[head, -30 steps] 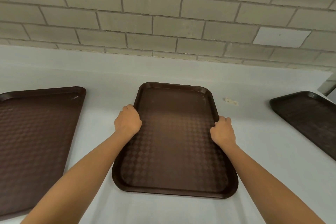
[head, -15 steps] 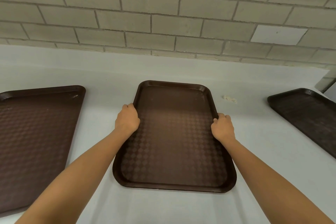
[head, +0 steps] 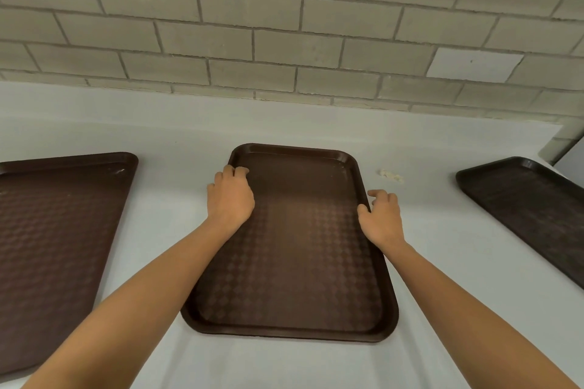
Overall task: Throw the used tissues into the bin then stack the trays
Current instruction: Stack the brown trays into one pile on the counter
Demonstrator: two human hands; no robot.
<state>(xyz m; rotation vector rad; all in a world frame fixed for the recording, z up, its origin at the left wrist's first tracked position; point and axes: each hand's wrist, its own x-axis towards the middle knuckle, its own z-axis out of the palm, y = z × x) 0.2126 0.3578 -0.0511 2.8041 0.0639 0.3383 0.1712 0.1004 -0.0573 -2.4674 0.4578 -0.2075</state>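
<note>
3 brown trays are laid well apart on the pale counter (head: 284,123). The middle tray (head: 297,256) is set lengthwise, its far edge short of the brick wall (head: 284,25), with bare counter on both sides. Its left rim is gripped near the far corner by the left hand (head: 232,196), fingers curled over the edge. The right rim is touched by the thumb of the right hand (head: 382,218) (fingers loosely spread, off the rim). A small crumpled tissue scrap (head: 391,175) is seen between it and the right tray (head: 531,208). The left tray (head: 57,246) is cut by the frame edge.
</note>
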